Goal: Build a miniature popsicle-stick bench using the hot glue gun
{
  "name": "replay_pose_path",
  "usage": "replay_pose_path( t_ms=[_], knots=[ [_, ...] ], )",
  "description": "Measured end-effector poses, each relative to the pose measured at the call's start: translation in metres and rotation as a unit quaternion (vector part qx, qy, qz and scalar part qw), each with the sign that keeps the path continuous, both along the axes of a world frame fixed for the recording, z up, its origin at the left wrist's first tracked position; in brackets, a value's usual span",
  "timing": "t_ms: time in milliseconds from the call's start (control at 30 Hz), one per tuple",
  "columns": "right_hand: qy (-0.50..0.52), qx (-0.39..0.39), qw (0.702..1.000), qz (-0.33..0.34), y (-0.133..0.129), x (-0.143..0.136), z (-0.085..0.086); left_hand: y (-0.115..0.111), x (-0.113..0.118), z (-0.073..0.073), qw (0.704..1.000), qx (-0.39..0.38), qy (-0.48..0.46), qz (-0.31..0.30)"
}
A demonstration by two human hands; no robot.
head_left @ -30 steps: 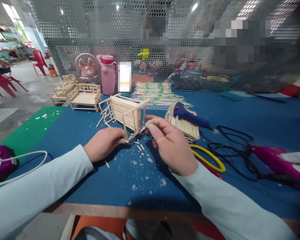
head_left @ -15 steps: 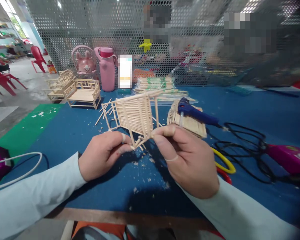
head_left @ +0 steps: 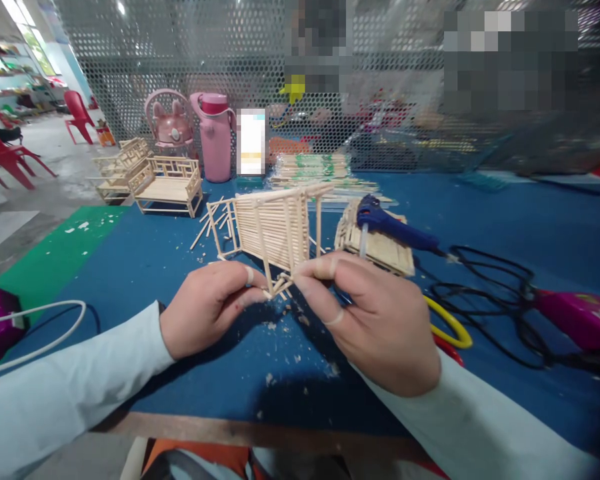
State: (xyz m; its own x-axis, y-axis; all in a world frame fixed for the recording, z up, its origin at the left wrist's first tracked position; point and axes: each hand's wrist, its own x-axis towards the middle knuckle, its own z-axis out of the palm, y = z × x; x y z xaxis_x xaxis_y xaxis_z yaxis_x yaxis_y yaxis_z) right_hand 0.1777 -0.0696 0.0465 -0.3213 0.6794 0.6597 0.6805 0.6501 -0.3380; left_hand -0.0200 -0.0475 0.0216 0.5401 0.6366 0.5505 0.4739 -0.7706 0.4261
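Observation:
A miniature piece of furniture made of thin wooden sticks [head_left: 270,230] is held up, tilted, above the blue table. My left hand [head_left: 210,303] pinches its near lower corner between thumb and forefinger. My right hand [head_left: 375,313] has thumb and forefinger pressed together at the lower frame, close to a small stick joint; whether a small piece is between the fingertips is hidden. White bands wrap some fingers on both hands. Behind the right hand, a blue glue gun [head_left: 395,227] rests on a flat stick-built piece [head_left: 380,248].
Finished miniature benches [head_left: 167,183] stand at the back left, near a pink bottle [head_left: 215,137]. Bundled sticks [head_left: 313,170] lie at the back by a perforated metal screen [head_left: 390,127]. Black cable [head_left: 495,300] and a purple device [head_left: 580,317] occupy the right side.
My right hand's fingertips have shifted slightly left along the lower frame. The stick furniture has turned a little and moved slightly right. My left hand keeps its pinch.

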Motion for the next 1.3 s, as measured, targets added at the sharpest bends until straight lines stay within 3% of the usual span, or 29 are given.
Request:
replay_pose_path(
  t_ms=[500,867,1033,1300],
  knots=[
    [-0.09,0.081,0.993,0.012,0.003,0.002,-0.004,0.001,0.001,-0.001,1.0,0.001,-0.006,-0.014],
    [-0.045,0.068,0.996,0.028,0.002,0.006,0.0,0.001,0.001,-0.001,1.0,-0.007,-0.012,-0.014],
    [-0.125,0.094,0.984,0.084,0.012,0.016,0.018,0.004,-0.003,0.0,1.0,0.003,-0.019,-0.021],
    [-0.269,-0.022,0.945,0.183,0.031,0.016,0.059,0.008,-0.004,0.0,0.999,0.027,-0.023,-0.036]
  ],
)
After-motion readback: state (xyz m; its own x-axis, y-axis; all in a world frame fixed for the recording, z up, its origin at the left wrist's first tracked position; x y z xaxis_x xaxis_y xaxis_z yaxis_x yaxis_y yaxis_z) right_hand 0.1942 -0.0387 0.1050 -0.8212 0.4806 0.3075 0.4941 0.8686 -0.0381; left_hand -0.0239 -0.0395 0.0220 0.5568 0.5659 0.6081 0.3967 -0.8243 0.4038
